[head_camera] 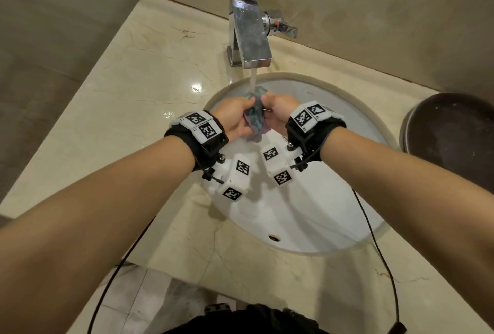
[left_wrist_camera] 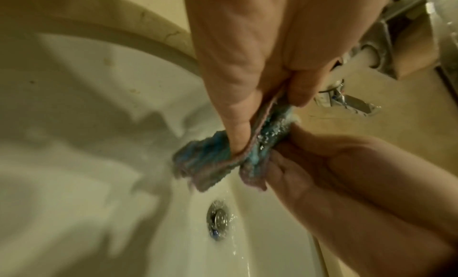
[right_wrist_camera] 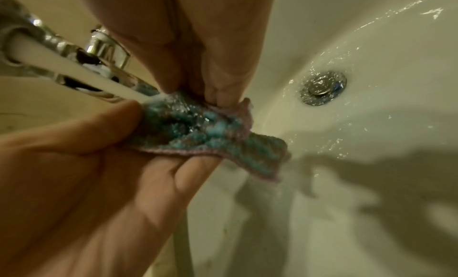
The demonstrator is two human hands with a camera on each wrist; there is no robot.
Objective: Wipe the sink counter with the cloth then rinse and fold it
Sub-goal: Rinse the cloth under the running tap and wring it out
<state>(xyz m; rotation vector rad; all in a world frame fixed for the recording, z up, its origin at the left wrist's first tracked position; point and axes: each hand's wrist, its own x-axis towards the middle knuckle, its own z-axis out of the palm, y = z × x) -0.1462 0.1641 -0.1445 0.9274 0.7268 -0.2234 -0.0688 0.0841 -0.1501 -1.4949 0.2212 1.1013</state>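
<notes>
Cloth (head_camera: 256,114) bunched between both hands, held over the sink (head_camera: 307,216) right under the tap (head_camera: 250,31). Water stream (head_camera: 253,79) runs from the spout onto the top of the cloth; cloth is soaked, blue-green with a pinkish edge. Left hand (head_camera: 235,117) grips the cloth's left side, thumb and fingers (left_wrist_camera: 235,124) pinching a fold. Right hand (head_camera: 278,113) grips the right side, fingertips pressed into the fabric. Hands nearly touching each other, cloth squeezed in between, loose corner hanging below. Drain (left_wrist_camera: 218,218) sits under the hands, wet, water splashes around it. Worktop (head_camera: 139,87) of beige marble surrounds the sink, glossy. Dark round object (head_camera: 451,135) at the right edge of the worktop; cannot tell what it is. Marker-tagged bands on both wrists.
</notes>
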